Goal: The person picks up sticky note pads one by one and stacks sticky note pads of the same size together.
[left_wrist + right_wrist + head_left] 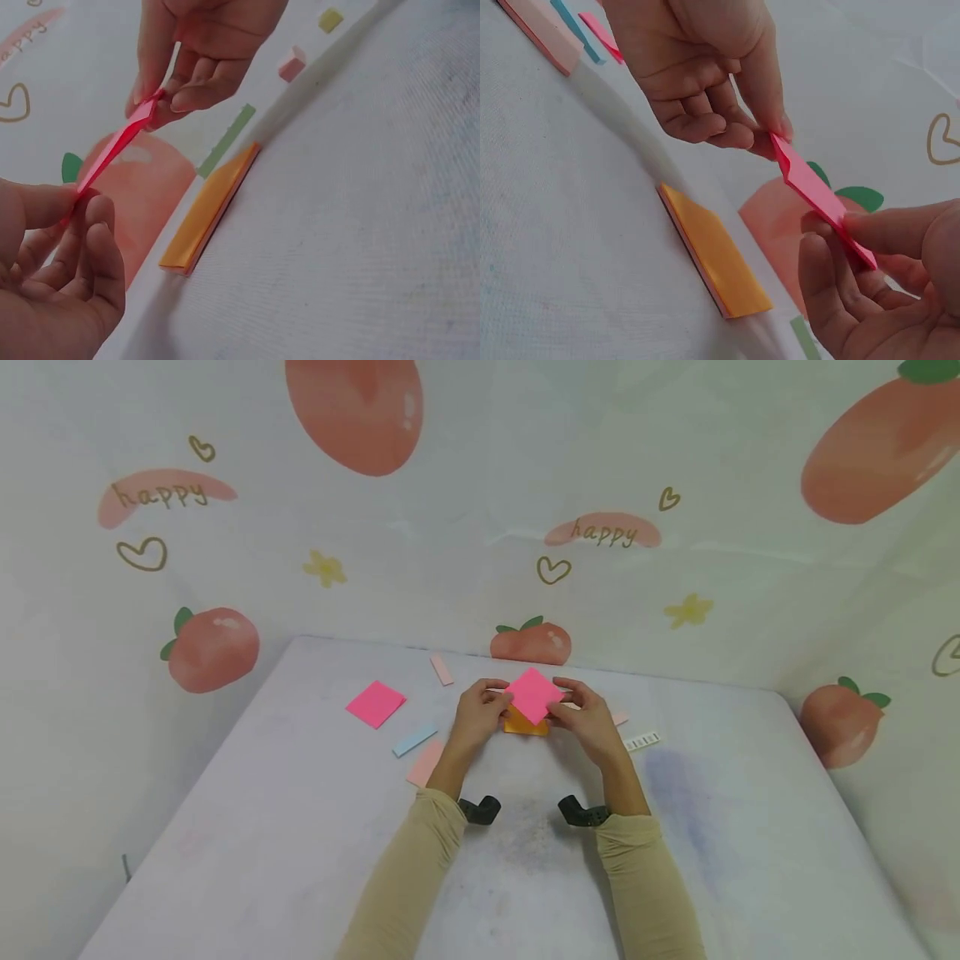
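Both hands are on the pink sticky note (533, 695), held up in the air just above the orange pad (524, 724) on the desk (300, 827). Left hand (477, 712) pinches one corner between thumb and curled fingers — right hand (587, 714) pinches the opposite one the same way. Note looks slightly bent, hard to say. Another pink pad (375, 703) sits well left of the orange one.

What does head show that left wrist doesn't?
Head only: a second pink pad lying left on the table, a blue strip, both sleeves.
Left wrist only: the pink sheet edge-on, and the orange pad's stacked edge.
Both: left hand and right hand pinching opposite corners of the pink sheet above the orange pad.
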A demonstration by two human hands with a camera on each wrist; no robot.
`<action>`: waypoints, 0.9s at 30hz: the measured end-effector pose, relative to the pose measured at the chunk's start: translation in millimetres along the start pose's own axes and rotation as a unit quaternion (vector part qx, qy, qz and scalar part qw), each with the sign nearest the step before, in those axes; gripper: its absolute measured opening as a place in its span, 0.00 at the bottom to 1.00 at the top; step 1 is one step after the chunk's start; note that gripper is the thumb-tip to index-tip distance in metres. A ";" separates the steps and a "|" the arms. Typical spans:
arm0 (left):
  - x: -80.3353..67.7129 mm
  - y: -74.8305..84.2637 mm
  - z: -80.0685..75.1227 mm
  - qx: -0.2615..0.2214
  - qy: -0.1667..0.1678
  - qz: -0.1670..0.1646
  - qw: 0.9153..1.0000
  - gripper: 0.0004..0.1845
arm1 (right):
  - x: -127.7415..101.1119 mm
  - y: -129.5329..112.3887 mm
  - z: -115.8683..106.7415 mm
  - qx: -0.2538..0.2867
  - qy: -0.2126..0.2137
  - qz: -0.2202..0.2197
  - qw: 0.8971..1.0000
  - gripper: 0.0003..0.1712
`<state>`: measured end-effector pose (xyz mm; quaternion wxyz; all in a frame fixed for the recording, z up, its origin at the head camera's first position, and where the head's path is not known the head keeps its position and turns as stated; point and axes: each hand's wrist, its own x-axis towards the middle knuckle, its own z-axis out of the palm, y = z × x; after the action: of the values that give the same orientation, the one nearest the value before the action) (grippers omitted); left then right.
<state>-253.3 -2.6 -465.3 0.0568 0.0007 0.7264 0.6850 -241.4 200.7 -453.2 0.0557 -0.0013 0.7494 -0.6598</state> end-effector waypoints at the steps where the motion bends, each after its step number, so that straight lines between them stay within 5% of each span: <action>1: -0.3 -1.2 -0.2 -0.006 0.004 0.001 1.000 0.14 | -0.4 0.4 -0.4 -0.001 -0.008 -0.004 1.000 0.32; 12: -4.3 2.0 -0.2 0.016 0.032 0.050 0.998 0.18 | -4.6 0.8 -7.8 -0.055 -0.113 -0.032 0.992 0.37; 17: -4.8 1.8 0.4 0.004 0.031 0.026 0.999 0.18 | -7.1 -0.6 -7.0 -0.061 -0.150 -0.023 0.986 0.41; 27: -0.5 -1.3 -1.3 0.008 0.027 -0.010 1.000 0.17 | -8.0 -2.6 -7.1 -0.093 -0.124 -0.043 0.987 0.35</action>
<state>-252.8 -4.0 -466.5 0.0440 -0.0249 0.7329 0.6784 -234.2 208.0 -449.1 0.1192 -0.1210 0.7940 -0.5837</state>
